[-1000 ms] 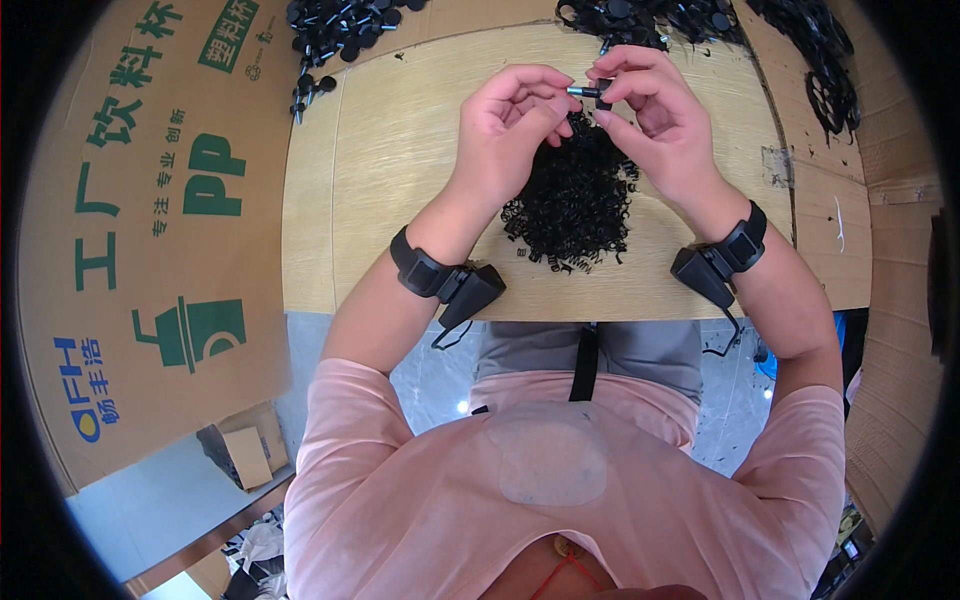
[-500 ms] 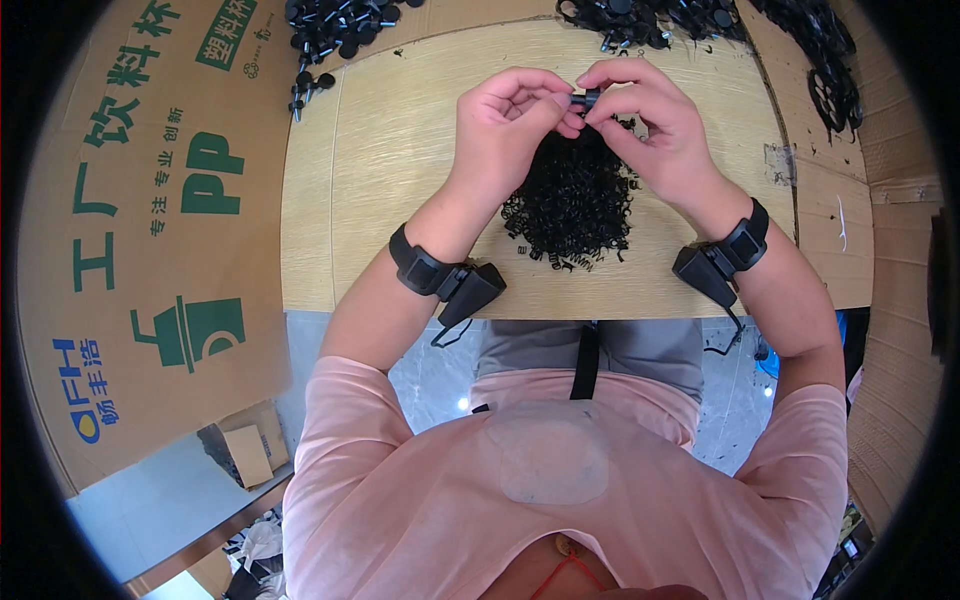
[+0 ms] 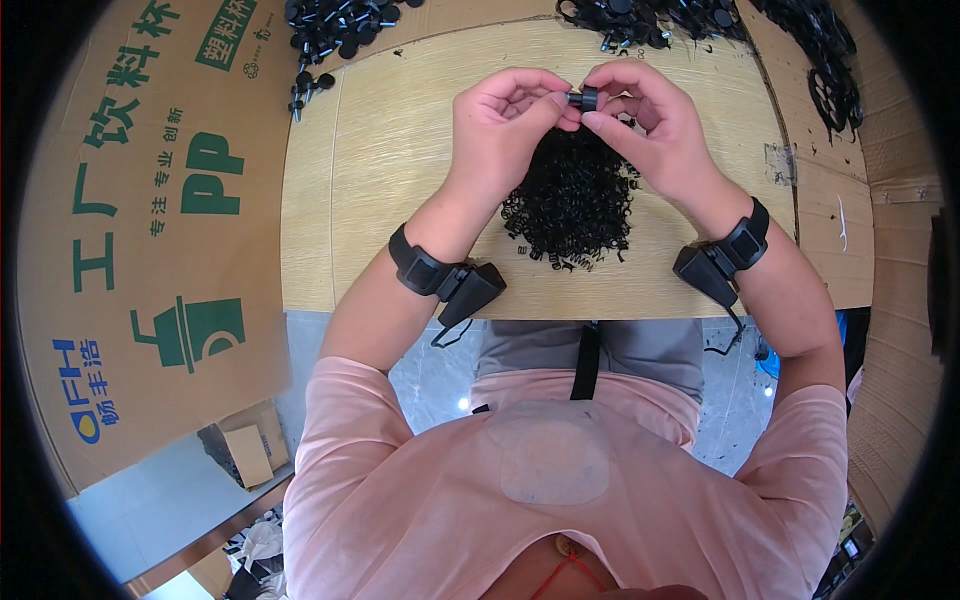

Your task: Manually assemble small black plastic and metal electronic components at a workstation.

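Both hands, left hand point(image 3: 505, 125) and right hand point(image 3: 650, 130), pinch one small black part point(image 3: 587, 98) together above the tabletop's point(image 3: 400, 170) middle, with the spring pile point(image 3: 572, 200) beneath largely unworked.

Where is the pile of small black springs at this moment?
In the head view, the pile of small black springs lies on the wooden table, centre of the picture, just below the left hand and right hand.
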Available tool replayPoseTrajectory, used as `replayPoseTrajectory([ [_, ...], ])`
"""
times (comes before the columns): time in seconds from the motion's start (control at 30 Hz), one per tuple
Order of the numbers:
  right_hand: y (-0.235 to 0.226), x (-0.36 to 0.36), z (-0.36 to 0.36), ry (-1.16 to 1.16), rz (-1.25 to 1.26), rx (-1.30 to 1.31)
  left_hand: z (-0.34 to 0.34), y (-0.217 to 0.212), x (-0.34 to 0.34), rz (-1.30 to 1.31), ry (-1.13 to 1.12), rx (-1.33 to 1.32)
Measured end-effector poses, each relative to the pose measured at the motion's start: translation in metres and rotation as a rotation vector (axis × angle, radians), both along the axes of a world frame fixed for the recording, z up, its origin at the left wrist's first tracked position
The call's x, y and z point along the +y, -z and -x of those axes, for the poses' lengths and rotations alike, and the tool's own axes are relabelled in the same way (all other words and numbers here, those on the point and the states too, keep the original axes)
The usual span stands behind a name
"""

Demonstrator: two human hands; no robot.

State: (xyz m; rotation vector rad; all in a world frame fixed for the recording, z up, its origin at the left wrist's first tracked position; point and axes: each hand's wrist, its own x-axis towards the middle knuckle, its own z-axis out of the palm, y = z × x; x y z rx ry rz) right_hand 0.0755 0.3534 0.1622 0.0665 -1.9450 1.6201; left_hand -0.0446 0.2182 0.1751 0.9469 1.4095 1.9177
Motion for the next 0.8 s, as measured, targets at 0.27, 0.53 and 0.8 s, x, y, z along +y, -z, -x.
replayPoseTrajectory([
  [0.27, -0.0008, -0.0014, -0.0005, 0.035, -0.029, 0.019, -0.0024, 0.0005, -0.0003, 0.017, 0.0, 0.037],
  [0.53, 0.0006, 0.0002, -0.0004, 0.026, 0.032, -0.016, -0.0023, 0.0016, -0.0006, 0.052, 0.017, 0.108],
  [0.8, 0.0022, 0.0014, -0.0007, -0.022, 0.162, -0.037, -0.0017, 0.0, -0.0012, 0.081, -0.012, 0.236],
])
